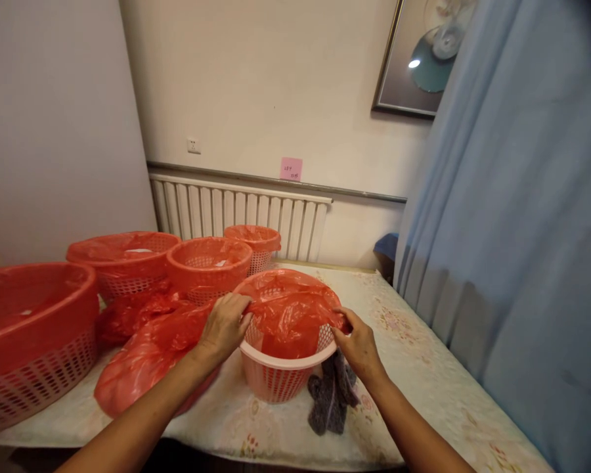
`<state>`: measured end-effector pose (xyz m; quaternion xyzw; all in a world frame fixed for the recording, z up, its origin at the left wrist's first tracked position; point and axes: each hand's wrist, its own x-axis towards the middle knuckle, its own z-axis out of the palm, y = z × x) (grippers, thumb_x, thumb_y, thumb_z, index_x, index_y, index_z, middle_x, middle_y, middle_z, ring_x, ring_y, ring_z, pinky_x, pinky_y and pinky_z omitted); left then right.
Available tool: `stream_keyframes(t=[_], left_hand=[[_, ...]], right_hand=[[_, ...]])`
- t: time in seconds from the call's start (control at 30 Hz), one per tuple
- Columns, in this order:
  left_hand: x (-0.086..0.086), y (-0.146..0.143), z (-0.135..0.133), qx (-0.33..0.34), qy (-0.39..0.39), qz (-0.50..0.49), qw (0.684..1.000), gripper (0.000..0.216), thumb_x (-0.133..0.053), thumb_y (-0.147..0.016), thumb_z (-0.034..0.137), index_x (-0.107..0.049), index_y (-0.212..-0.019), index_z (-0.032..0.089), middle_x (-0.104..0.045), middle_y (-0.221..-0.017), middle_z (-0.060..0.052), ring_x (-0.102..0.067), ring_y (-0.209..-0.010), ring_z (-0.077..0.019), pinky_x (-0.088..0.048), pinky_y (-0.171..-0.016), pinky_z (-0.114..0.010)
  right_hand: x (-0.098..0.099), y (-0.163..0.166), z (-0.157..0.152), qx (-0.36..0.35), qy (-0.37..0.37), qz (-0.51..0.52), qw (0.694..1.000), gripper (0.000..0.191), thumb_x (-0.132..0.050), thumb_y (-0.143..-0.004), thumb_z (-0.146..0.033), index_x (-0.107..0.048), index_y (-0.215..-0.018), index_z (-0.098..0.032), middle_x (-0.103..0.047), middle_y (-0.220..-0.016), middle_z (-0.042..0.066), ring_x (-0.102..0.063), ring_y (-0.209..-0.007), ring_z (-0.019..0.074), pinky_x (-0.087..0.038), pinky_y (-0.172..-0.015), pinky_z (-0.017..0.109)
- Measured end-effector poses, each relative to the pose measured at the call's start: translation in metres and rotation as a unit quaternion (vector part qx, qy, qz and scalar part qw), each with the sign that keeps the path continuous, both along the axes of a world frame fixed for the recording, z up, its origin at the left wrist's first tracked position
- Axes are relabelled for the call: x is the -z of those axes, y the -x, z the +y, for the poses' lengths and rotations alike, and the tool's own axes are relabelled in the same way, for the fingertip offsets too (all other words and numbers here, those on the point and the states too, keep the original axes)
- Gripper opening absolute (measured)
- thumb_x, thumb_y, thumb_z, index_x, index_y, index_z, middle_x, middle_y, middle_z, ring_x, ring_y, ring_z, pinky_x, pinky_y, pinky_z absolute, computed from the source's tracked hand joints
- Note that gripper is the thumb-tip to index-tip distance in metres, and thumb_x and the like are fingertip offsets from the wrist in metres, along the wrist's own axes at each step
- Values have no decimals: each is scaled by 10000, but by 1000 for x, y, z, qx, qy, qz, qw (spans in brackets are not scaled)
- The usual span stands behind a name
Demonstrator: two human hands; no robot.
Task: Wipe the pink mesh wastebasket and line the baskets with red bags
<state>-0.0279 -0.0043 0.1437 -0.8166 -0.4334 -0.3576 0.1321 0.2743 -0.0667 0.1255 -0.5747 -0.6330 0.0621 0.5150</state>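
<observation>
A pink plastic basket [278, 380] with holes in its wall stands upright on the table in front of me. Over its far rim and partly down inside hangs a red plastic bag [288, 312]; the near rim is bare. At the basket's left side my left hand [225, 323] pinches the bag's edge. My right hand [359, 345] grips the bag's edge at the right rim, its thumb near the basket wall. Dark grey knitted gloves [329, 401] lie beside the basket, below my right hand.
Several other baskets stand to the left and behind, such as a large one [34, 368], with red bags over their rims. Loose red bags [142, 364] lie between them and my left arm. A blue curtain [502, 217] hangs on the right; a radiator [246, 197] lines the wall.
</observation>
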Motion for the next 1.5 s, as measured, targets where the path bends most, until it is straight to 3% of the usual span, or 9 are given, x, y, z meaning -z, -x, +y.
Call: stream_keyframes(t=[0.1, 0.33, 0.53, 0.77, 0.97, 1.1, 1.27, 1.37, 1.5], left_hand=[[1, 5, -3, -4, -49, 4, 999, 77, -521, -867, 191, -585, -825, 183, -620, -778, -63, -539, -779, -230, -413, -746, -352], [6, 9, -19, 15, -132, -21, 991, 122, -478, -901, 167, -568, -820, 182, -601, -737, -56, -517, -721, -213, -410, -709, -348], [13, -7, -46, 53, -119, -42, 991, 80, -485, -908, 151, -554, -899, 192, -609, -773, -50, -529, -759, -201, -419, -736, -349], [18, -26, -60, 75, -75, -100, 989, 142, -420, -904, 111, -522, -901, 210, -584, -802, -54, -528, -770, -205, -438, -735, -354], [4, -34, -58, 91, 69, -162, 980, 111, -404, -888, 184, -500, -841, 212, -577, -805, -47, -541, -770, -201, -436, -724, -335], [-5, -29, -53, 100, 223, -221, 944, 130, -453, -844, 283, -472, -732, 218, -519, -671, 17, -491, -637, -155, -389, -621, -278], [-10, -26, -57, 116, 322, -252, 905, 154, -521, -811, 363, -489, -759, 221, -482, -656, 39, -458, -609, -136, -356, -563, -247], [-10, -26, -59, 111, 348, -256, 895, 178, -601, -750, 351, -475, -739, 226, -443, -618, 61, -439, -573, -125, -333, -539, -237], [-11, -28, -59, 59, 317, -168, 932, 226, -700, -665, 343, -518, -739, 231, -457, -576, 63, -444, -574, -142, -277, -540, -254]], right_hand=[[-2, 7, -10, 13, 0, 37, 999, 474, -597, -738, -233, -594, -1210, -193, -658, -852, 26, -576, -733, 180, -465, -733, 304], [12, 15, -26, -1, -52, 1, 999, 41, -573, -814, -223, -610, -809, -207, -608, -808, 27, -548, -774, 188, -429, -722, 305], [16, 24, -37, 26, -88, -6, 996, 221, -555, -843, -228, -606, -1057, -210, -577, -832, 28, -529, -771, 187, -437, -734, 318], [18, 26, -40, 33, -60, 31, 997, 152, -580, -810, -242, -631, -950, -213, -587, -762, 6, -538, -721, 176, -436, -715, 303], [11, 25, -41, 14, -36, 31, 999, 135, -588, -802, -262, -648, -911, -210, -582, -737, -1, -536, -705, 171, -416, -701, 288], [6, 25, -42, -3, -10, 37, 999, 49, -581, -787, -246, -613, -780, -209, -565, -701, -8, -513, -664, 158, -390, -642, 266], [1, 27, -43, -16, 2, 40, 999, 82, -581, -767, -227, -543, -695, -214, -536, -667, -24, -494, -638, 148, -376, -621, 259], [1, 27, -44, -31, -2, 31, 999, 64, -574, -776, -228, -549, -718, -216, -550, -691, -17, -503, -668, 157, -381, -642, 263], [2, 25, -45, -48, -1, 25, 999, 69, -568, -778, -218, -540, -715, -215, -557, -702, -12, -515, -697, 163, -388, -665, 266]])
